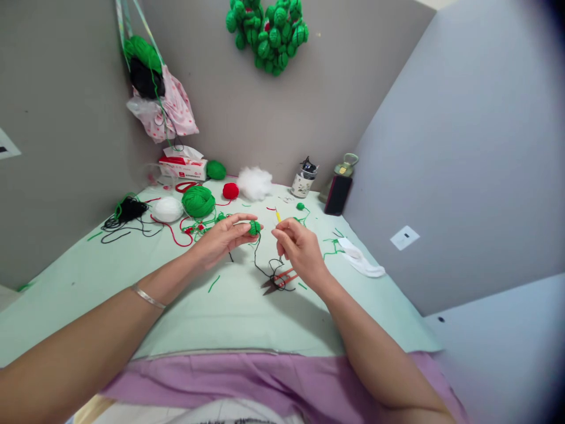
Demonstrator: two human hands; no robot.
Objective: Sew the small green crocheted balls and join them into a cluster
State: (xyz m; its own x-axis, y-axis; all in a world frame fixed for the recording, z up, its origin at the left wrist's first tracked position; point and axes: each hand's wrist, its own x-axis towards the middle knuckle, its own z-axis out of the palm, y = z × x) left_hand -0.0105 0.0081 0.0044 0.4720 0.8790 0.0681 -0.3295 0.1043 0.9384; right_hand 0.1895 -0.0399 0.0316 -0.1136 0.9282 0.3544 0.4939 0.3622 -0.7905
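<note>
Centrally, in the head view, one green crocheted piece (253, 228) is pinched above the table (194, 321) by the left hand (224, 238), one yellow tool (278, 217) by the right hand (301, 247). Farther back, two green yarn balls (198, 201), one red ball (230, 191) and one white ball (168, 209) are seen.

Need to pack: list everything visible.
Crocheted piece: 1, green, left hand
Tool: 1, yellow, right hand
Scissors: 2, red-handled, foreground, rear
Yarn balls: 4, green, red, white, rear left
Yarn bundle: 1, black, left
Stuffing: 1, white, rear
Tissue box: 1, red-white, rear left
Jar: 1, whitish, rear right
Bottle: 1, green, beside jar
Phone: 1, black, before bottle
Strip: 1, white, right
Crocheted cluster: 1, green, wall
Bag: 1, pink, hanging
Wall plates: 2, white, sides
Tablecloth: 1, pale green, underneath
Snippets: several, mixed, tablecloth
Fabric: 1, purple, front
Bracelet: 1, silver, left forearm
Hands: 2, bare, centre
</note>
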